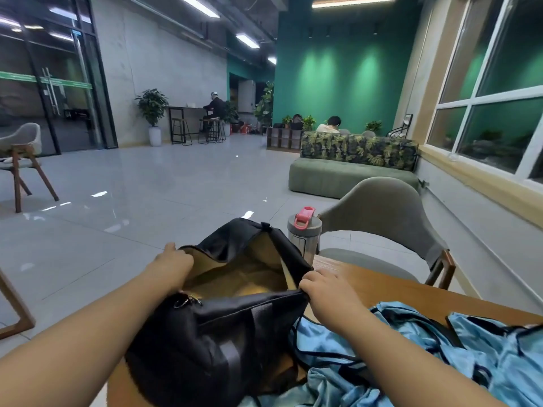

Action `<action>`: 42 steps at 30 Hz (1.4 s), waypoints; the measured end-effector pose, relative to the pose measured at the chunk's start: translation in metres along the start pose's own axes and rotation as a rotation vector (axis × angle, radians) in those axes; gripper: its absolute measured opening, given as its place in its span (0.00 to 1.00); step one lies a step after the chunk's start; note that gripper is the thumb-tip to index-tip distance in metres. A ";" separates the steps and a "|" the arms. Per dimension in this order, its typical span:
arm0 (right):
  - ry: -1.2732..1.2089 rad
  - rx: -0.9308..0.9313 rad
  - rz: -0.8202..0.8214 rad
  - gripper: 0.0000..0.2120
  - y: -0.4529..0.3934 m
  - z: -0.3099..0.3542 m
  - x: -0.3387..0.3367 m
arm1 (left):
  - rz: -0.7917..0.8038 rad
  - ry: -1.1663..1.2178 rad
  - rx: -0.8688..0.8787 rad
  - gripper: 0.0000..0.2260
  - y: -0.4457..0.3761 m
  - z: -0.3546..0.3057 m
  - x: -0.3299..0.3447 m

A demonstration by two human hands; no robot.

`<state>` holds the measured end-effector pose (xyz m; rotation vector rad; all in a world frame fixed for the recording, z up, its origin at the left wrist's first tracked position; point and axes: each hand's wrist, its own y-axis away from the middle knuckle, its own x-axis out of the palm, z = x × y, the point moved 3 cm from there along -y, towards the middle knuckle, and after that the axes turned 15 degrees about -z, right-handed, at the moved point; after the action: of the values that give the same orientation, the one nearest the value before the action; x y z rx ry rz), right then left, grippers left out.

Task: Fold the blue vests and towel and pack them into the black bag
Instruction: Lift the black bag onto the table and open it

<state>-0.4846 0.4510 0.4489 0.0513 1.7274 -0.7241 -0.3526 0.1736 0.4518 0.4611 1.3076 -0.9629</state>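
Gripping opposite rims, left hand (173, 261) and right hand (318, 284) spread the black bag (223, 327) for packing. Blue vests (411, 348), apparently unfolded, lie beside the right hand.

Black bag (223, 327) gapes open on table; unfolded blue vests (411, 353) beside it.

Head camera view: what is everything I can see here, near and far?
black bag: one, black with tan lining, open on the table
blue vests: loose heap, light blue with dark trim, right of the bag; count unclear
bottle: one, grey with pink lid, behind the bag
table: one, brown wood, under it all
chairs: two, grey, one beyond the table, one far left
sofa: one, green, leaf-print back, by the window
stools: several, dark, at the far counter
potted plants: several, green, along the far walls
people: two, seated far off
left hand: gripping the bag's left rim
right hand: gripping the bag's right rim
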 end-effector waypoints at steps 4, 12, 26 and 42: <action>-0.025 0.029 0.024 0.16 -0.003 -0.001 -0.002 | -0.224 -0.040 -0.108 0.12 0.007 0.022 -0.023; -0.069 0.077 0.046 0.12 -0.013 0.012 -0.004 | -0.111 -0.091 -0.286 0.20 0.028 0.031 -0.020; -0.699 0.520 -0.101 0.11 -0.024 0.016 -0.007 | -0.100 0.576 0.393 0.40 0.069 -0.031 -0.028; -0.242 0.420 0.194 0.34 -0.054 0.017 0.019 | 0.157 0.124 0.171 0.27 0.039 -0.003 0.013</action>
<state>-0.4975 0.3932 0.4542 0.3999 1.2987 -0.8977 -0.3230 0.1932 0.4303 0.7545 1.2845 -0.9294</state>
